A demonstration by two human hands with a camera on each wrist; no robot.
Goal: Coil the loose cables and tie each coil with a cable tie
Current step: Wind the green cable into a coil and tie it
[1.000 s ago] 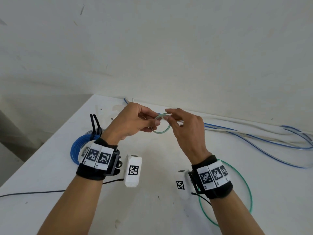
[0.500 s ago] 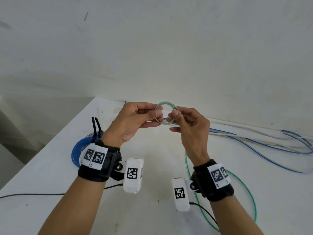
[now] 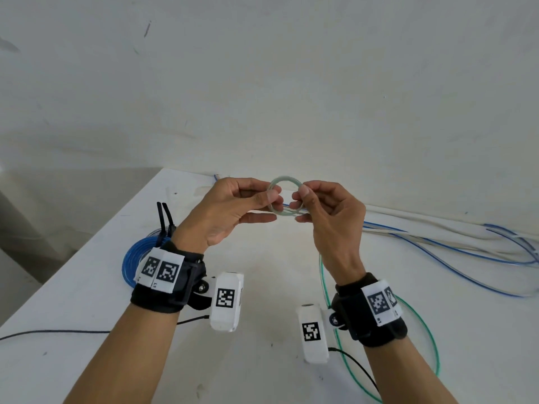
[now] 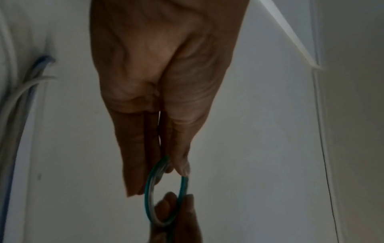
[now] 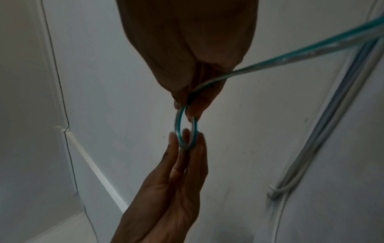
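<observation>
A white tabletop [image 3: 87, 301] fills the lower part of the head view, scuffed with small dark specks. Its far edge runs along a pale wall [image 3: 291, 83] — plain, off-white, faintly marked by a few streaks. Past the tabletop's left edge the floor [image 3: 43, 205] lies grey and shadowed. The light is soft and even — no hard shadows.

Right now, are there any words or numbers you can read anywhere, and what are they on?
No words, letters or numbers can be read in any view.
The black-and-white square patterns on the left wristband, the right wristband and the two white camera boxes are coded markers, not text.
The cables and the table carry no print that shows.
</observation>
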